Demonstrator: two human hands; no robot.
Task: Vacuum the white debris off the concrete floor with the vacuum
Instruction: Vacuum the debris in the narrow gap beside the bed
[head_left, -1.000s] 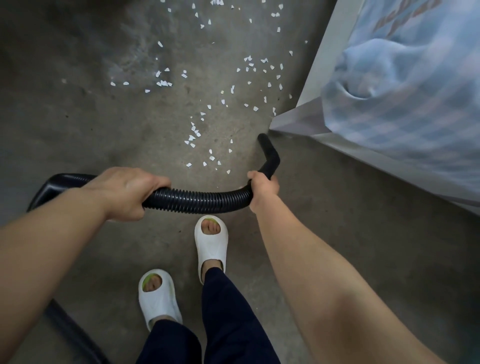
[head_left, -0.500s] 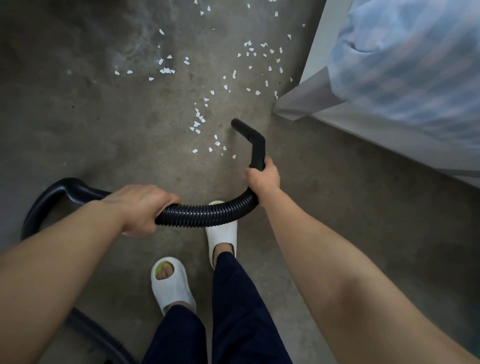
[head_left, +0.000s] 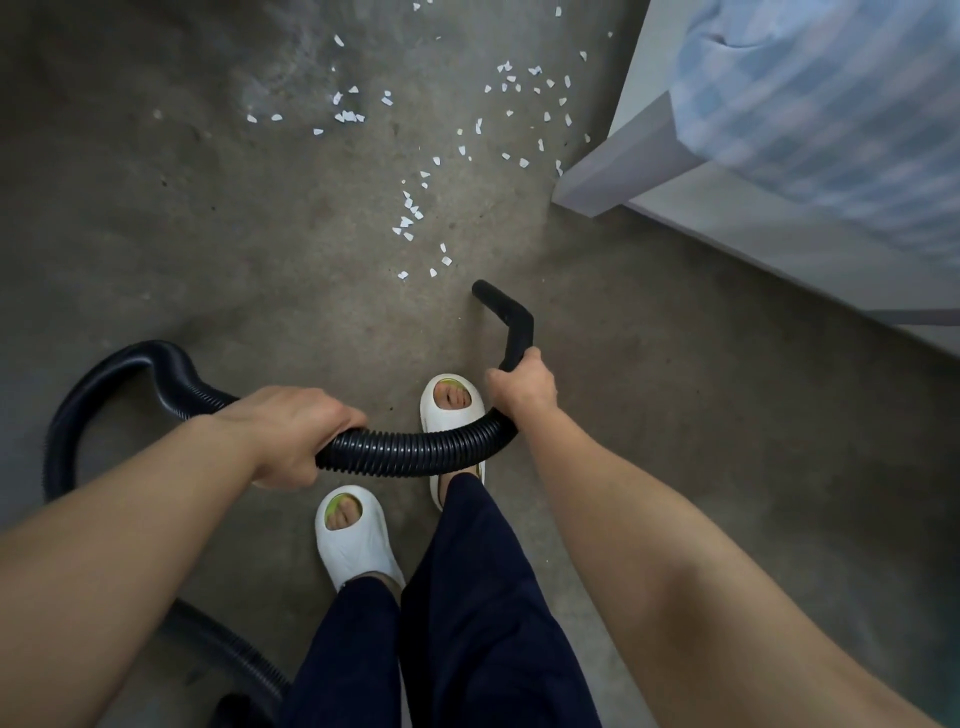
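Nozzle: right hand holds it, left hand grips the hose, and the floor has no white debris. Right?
No: the head view shows white debris scattered on the floor beyond the nozzle. The right hand holds it; the left hand grips the hose.

The ribbed hose (head_left: 415, 454) and its bent nozzle (head_left: 511, 317) are black. White debris (head_left: 410, 218) flecks the mottled grey-brown concrete floor (head_left: 234, 234) toward twelve o'clock. At two o'clock the cloth (head_left: 831, 104) is pale blue-and-white checked, the frame (head_left: 623, 171) light grey. The slippers (head_left: 353, 545) are white with yellow-green insoles; the trousers (head_left: 478, 597) are navy.
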